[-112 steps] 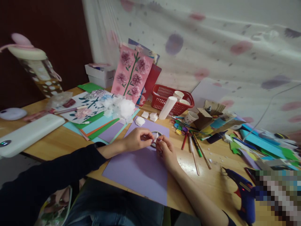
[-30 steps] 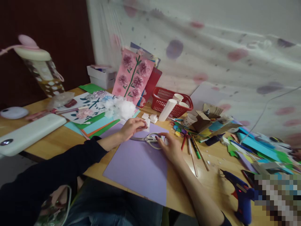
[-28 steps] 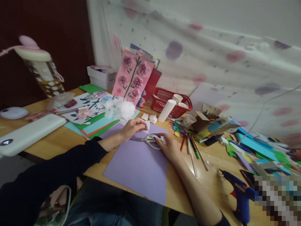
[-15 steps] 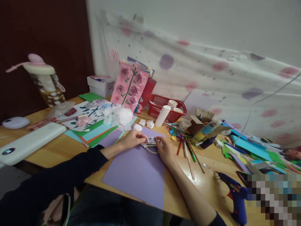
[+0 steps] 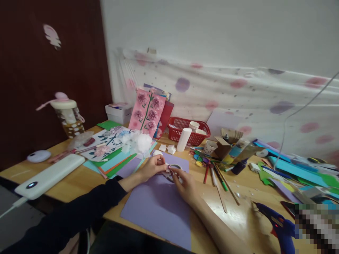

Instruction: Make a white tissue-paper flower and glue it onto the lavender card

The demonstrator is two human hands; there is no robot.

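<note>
My left hand [image 5: 153,168] and my right hand [image 5: 186,184] meet over the far part of a purple sheet of paper [image 5: 156,208]. Both hands are closed, thumbs and fingers pinched together. At their fingertips is a pale ring that looks like a roll of tape [image 5: 177,165], partly covered by my right fingers. What lies exactly between the fingertips is too small to make out. A fluffy white bundle [image 5: 141,143] lies beyond my left hand, and small white pads [image 5: 171,149] sit past the paper's far edge.
A red basket [image 5: 172,131] with paper cups stands at the back beside a white cylinder [image 5: 183,139]. Pens and a wooden stick [image 5: 221,197] lie to the right, near a blue glue gun [image 5: 275,220]. At left are a power bank [image 5: 53,174] and a bottle [image 5: 68,118].
My view has tilted up a little and shifted left. My hands have come closer together, fingertips now meeting, and the ring has turned and sits more behind my right fingers.
</note>
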